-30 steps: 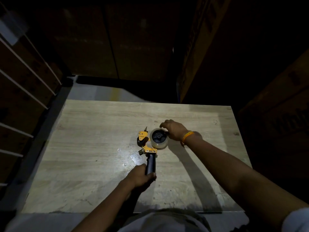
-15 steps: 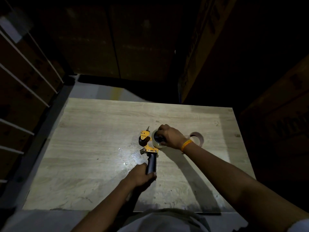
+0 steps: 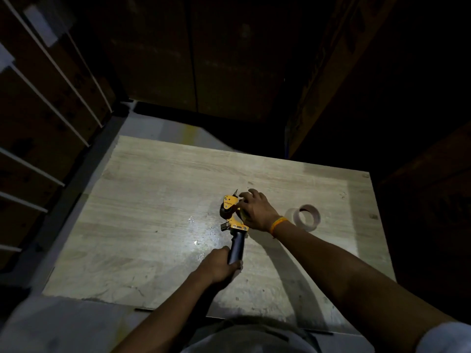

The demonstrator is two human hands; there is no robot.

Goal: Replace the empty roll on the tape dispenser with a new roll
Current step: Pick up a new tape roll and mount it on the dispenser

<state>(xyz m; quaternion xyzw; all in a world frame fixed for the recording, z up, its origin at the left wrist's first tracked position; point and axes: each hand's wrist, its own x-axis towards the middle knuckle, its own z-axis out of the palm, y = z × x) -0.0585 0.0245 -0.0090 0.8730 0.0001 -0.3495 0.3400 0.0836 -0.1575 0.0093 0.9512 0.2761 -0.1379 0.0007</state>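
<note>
A yellow tape dispenser [image 3: 231, 220] with a black handle lies on the light wooden table [image 3: 158, 200]. My left hand [image 3: 219, 266] grips the lower end of the handle. My right hand [image 3: 256, 210] lies over the tape roll mounted on the dispenser, fingers curled toward the yellow front plate; the roll is almost wholly hidden under it. A thin brown empty roll [image 3: 307, 217] stands on the table to the right of my right wrist, apart from the dispenser.
Dark cardboard boxes [image 3: 331, 72] rise behind and to the right of the table. A shelf with white rails [image 3: 46, 98] stands at the left. Grey floor [image 3: 165, 126] shows beyond the table's far edge.
My right hand slid left from the roll's right rim to cover the roll, fingers reaching the yellow front plate. The empty brown roll came into sight behind my wrist. The left hand kept its grip.
</note>
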